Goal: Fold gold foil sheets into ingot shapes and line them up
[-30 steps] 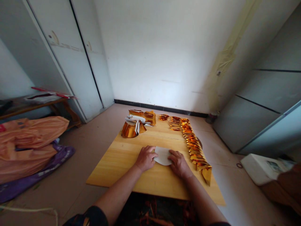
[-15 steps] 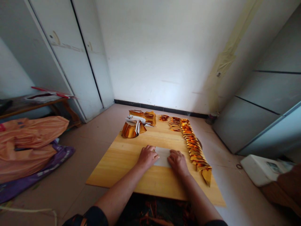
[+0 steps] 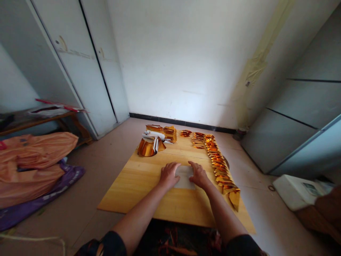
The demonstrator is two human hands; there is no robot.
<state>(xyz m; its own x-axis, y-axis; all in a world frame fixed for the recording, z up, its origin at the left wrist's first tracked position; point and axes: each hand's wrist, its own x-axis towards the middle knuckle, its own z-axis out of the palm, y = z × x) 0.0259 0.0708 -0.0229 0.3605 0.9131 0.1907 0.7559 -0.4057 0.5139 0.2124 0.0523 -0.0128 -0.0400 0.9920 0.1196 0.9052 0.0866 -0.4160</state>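
A small white paper sheet [image 3: 183,177] lies flat on the wooden board [image 3: 138,185]. My left hand [image 3: 168,175] presses on its left side with the fingers spread along its far edge. On the sheet's right side rests my right hand [image 3: 197,174], fingers reaching over the far edge. Most of the sheet is hidden under both hands.
A row of several folded gold foil pieces [image 3: 220,166] runs along the board's right edge. A stack of gold and white sheets [image 3: 153,139] sits at the far left of the board. Orange and purple bags [image 3: 34,160] lie on the floor at left. A white box [image 3: 295,191] stands at right.
Both hands have slid forward over the white sheet and closer together. The sheet's rounded near edge from one second ago now lies flat and straight.
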